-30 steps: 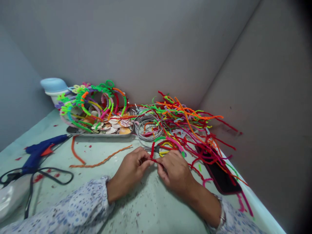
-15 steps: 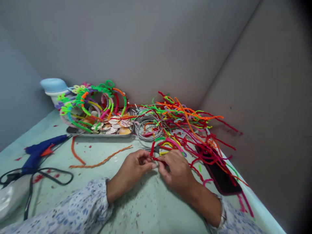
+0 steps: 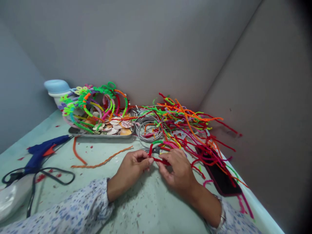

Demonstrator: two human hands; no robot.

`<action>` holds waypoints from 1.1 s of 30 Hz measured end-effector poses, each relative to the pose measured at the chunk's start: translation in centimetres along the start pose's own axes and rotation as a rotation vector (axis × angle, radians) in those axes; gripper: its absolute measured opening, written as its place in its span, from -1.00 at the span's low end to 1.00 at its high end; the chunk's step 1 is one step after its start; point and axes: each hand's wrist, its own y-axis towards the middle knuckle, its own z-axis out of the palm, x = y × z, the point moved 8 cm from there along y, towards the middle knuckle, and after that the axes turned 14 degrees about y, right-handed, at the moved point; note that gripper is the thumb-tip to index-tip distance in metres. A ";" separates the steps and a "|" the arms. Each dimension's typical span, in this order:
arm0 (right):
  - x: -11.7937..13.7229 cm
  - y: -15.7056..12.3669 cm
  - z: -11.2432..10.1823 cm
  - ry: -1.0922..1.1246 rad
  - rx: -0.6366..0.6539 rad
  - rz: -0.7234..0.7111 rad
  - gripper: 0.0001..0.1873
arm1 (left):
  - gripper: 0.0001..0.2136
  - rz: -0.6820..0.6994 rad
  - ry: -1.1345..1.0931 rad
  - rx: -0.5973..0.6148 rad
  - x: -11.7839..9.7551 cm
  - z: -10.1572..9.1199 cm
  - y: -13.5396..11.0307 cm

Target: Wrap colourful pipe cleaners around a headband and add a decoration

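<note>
Between my hands is a small headband-like arc (image 3: 157, 142) covered in green, pink and red fuzzy pipe cleaner. My left hand (image 3: 131, 167) is closed, its thumb and fingers pinching the red end of the arc. From that pinch a red pipe cleaner (image 3: 159, 160) runs across to my right hand (image 3: 179, 169), whose curled fingers hold it. The far side of the arc passes behind my right fingers, so whether they also touch it is hidden. Dark-bladed scissors (image 3: 156, 150) lie just behind the arc, partly covered.
A metal tray (image 3: 107, 135) holds shells and several finished pipe-cleaner hoops (image 3: 85, 122). Coiled wire (image 3: 148, 128) and a tangled pipe-cleaner heap (image 3: 185, 117) lie right of it, partly over a phone (image 3: 223, 178). A blue glue gun (image 3: 39, 152) with its cord is at left.
My left thumb has shifted onto the red end. My right hand has drawn slightly away to the right, and a longer stretch of red pipe cleaner shows between the hands.
</note>
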 end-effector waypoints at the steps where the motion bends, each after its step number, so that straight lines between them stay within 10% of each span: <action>1: 0.0 0.0 -0.2 -0.007 -0.012 -0.006 -0.82 | -0.79 -0.004 0.001 -0.006 0.0 -0.1 0.0; 9: 1.4 -0.5 -4.3 0.009 -0.340 -0.066 -0.69 | -0.75 -0.006 0.016 -0.221 -0.5 -2.0 -0.4; 12: -0.3 -0.8 -3.2 0.205 -0.251 0.129 -0.93 | -0.76 0.009 0.039 -0.279 -0.8 -2.5 -0.6; 20: -6.3 -2.8 1.2 0.933 -0.296 0.917 -0.60 | -0.79 0.123 0.069 -0.272 -1.4 -2.1 -0.8; 33: -7.6 -3.3 2.1 1.312 -0.442 1.045 -0.71 | -0.66 -0.025 -0.053 -0.085 0.1 -0.2 -0.1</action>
